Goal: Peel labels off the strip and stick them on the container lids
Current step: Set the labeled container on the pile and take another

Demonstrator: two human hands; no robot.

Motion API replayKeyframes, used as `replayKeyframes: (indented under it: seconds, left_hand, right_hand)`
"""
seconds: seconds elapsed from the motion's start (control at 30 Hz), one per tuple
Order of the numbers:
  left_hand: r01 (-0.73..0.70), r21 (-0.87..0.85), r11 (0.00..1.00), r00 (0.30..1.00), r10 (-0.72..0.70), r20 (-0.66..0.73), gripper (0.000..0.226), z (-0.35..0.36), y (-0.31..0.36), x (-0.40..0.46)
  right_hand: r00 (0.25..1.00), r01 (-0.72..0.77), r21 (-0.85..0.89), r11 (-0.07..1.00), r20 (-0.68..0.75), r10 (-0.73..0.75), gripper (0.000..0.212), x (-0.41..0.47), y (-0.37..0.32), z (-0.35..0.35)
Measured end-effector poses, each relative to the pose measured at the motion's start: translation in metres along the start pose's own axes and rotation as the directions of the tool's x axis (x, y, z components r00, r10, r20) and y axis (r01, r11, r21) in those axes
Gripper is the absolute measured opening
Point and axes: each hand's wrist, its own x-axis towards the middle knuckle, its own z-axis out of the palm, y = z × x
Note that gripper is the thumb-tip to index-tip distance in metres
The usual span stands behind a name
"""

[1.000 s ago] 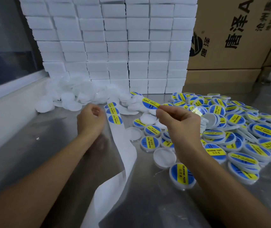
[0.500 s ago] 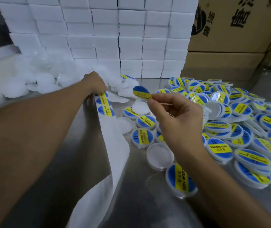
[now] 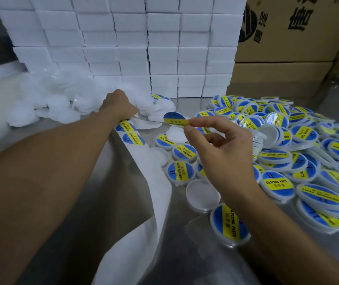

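My right hand [image 3: 216,145] pinches a peeled blue-and-yellow label [image 3: 175,119] between thumb and forefinger, held above the table. The white backing strip [image 3: 158,182] runs from the front edge toward the back, with two labels [image 3: 133,138] still on its far end. My left hand [image 3: 119,105] reaches over that end into a heap of bare white lids [image 3: 61,103]. Its fingers are hidden behind the hand. Labelled lids [image 3: 288,140] lie piled at the right.
A wall of white boxes [image 3: 144,48] stands at the back, with brown cartons [image 3: 288,48] to its right. An unlabelled lid [image 3: 202,194] and a labelled one [image 3: 229,223] lie near my right wrist on the metal table [image 3: 185,264].
My left hand has left the strip and stretched forward to the heap of bare lids. My right hand keeps the peeled label and has shifted slightly left.
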Motion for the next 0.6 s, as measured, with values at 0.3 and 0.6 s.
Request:
replayKeyframes:
  seconds: [0.3, 0.6]
  left_hand:
    - [-0.243, -0.178, 0.954, 0.943, 0.189, -0.275, 0.014, -0.028, 0.015, -0.047]
    - [-0.058, -0.928, 0.369, 0.997, 0.074, -0.033, 0.022, -0.047, 0.010, -0.175]
  right_hand:
    - [1.000, -0.007, -0.052, 0.999, 0.009, 0.008, 0.011, -0.003, 0.001, 0.000]
    - [0.995, -0.064, 0.065, 0.996, 0.075, 0.059, 0.050, -0.011, -0.011, 0.003]
